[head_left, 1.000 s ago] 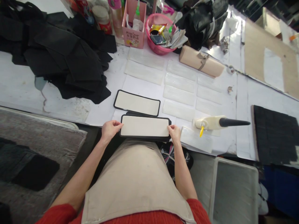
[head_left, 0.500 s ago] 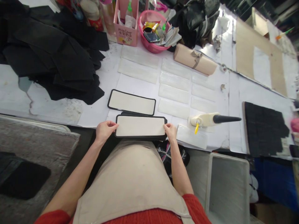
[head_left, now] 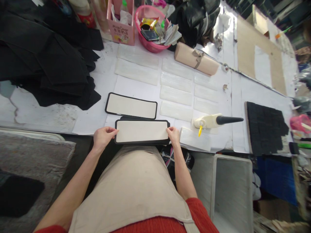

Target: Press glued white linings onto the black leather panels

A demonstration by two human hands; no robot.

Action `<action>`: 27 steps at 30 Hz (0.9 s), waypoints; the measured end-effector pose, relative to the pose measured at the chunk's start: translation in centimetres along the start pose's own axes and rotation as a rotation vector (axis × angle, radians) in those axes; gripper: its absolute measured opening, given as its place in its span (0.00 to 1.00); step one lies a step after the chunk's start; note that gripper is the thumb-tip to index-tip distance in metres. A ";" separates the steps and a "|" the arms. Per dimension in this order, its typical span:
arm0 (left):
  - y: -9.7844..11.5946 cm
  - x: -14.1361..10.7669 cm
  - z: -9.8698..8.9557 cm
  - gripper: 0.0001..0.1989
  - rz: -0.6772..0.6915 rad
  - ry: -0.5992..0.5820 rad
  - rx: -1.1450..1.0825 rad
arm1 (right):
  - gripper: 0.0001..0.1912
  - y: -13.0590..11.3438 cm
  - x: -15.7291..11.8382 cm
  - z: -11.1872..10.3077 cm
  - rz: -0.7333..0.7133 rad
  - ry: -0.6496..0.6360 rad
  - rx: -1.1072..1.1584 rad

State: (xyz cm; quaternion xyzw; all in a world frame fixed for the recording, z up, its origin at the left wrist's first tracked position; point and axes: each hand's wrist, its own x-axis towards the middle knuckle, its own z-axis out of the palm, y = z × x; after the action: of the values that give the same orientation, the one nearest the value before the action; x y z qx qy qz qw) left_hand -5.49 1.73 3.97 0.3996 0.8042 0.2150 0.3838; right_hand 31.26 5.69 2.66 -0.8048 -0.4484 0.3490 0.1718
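Observation:
A white rectangular panel with a black border (head_left: pixel 142 131) lies level at the table's front edge, over other black-edged pieces that are mostly hidden. My left hand (head_left: pixel 104 138) pinches its left end between thumb and fingers. At the opposite end, my right hand (head_left: pixel 173 135) pinches the right edge the same way. Just behind it rests a second black-bordered white panel (head_left: pixel 131 105), slightly tilted and touched by neither hand. To the right of my right hand sits a cream bottle (head_left: pixel 206 121) with a yellow nozzle and a long black tip.
Rows of translucent strips (head_left: pixel 176 91) lie on the white tabletop. Black sheets (head_left: pixel 48 58) are heaped at left. Behind stand a pink box (head_left: pixel 120 30) and a pink basket (head_left: pixel 155 48); a beige roll (head_left: pixel 195 59) lies nearby. A black stack (head_left: pixel 266 127) and grey bin (head_left: pixel 233 191) are at right.
The whole view has shifted slightly, so the table's things appear further left. Both hands keep their pinch on the panel's ends, with no clear movement of the panel itself.

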 end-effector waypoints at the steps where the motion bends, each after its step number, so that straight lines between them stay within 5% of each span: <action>1: 0.0 0.0 0.0 0.16 -0.001 0.000 -0.004 | 0.12 0.0 0.0 0.0 -0.003 0.001 -0.001; 27: -0.8 1.0 0.3 0.16 0.013 -0.051 -0.066 | 0.09 0.1 0.5 0.3 -0.002 0.039 -0.035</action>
State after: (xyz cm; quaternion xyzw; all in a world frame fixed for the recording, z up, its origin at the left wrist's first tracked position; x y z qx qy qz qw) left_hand -6.03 2.06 2.77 0.3975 0.7839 0.2336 0.4158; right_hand 31.27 6.05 2.15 -0.8140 -0.4515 0.3252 0.1669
